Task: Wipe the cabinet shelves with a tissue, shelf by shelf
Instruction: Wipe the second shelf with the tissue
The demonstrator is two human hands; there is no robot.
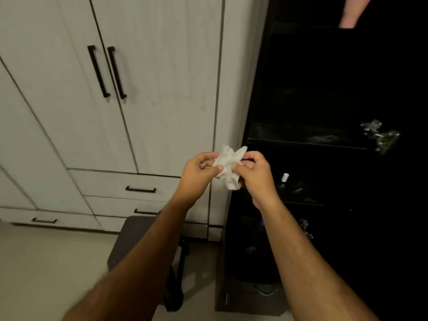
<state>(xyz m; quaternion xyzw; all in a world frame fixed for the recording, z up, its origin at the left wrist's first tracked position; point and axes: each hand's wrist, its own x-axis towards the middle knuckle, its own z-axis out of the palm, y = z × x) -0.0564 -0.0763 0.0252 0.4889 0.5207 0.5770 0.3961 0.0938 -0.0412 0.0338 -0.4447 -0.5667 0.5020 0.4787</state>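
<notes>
Seen from the head camera, a person holds a crumpled white tissue [228, 169] between both hands in front of a dark open cabinet [324, 89]. The left hand [199, 173] pinches the tissue's left side between thumb and curled fingers [209, 162]; the right hand [253, 172] grips its right side the same way. The tissue hangs in the air, clear of every shelf and level with the cabinet's left edge.

The step in hand looks like readying the tissue, bunching or refolding it, not wiping. The next move would call for one hand to carry the wad onto a shelf [305, 143] and sweep along the board.

Inside the cabinet the light is poor. A small white-capped bottle [284, 179] stands on a lower shelf just right of the hands, with dim shapes beside it that cannot be made out; these would likely have to be wiped around or lifted aside. A metal hinge [379, 135] glints at the right. Part of another person's arm [353, 12] shows at the top of the cabinet. To the left stand pale wardrobe doors [115, 89] with black handles [98, 71] and drawers below; a dark stool [136, 239] sits on the floor under the forearms.
</notes>
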